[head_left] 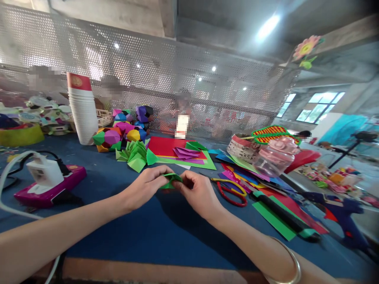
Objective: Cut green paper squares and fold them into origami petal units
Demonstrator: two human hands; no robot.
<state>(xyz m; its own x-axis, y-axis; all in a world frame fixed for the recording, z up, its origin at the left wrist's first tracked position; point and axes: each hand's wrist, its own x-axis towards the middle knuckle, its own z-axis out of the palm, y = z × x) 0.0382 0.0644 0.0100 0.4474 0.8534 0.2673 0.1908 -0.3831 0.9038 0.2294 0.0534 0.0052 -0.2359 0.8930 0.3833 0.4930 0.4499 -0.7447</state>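
- Head view: a small folded piece of green paper (171, 180) is pinched between both hands just above the blue table (166, 232), near its middle
- The left hand (147, 186) is closed on the paper's left end, fingers curled over it
- The right hand (197, 192) is closed on the right end; a bangle (291, 263) is worn on that wrist
- Red-and-yellow scissors (232, 192) are seen just right of the right hand
- Folded green pieces (135, 154) and coloured sheets (180, 154) are laid beyond the hands
- A stack of paper cups (81, 108) is stood at the far left, beside coloured paper balls (120, 134)
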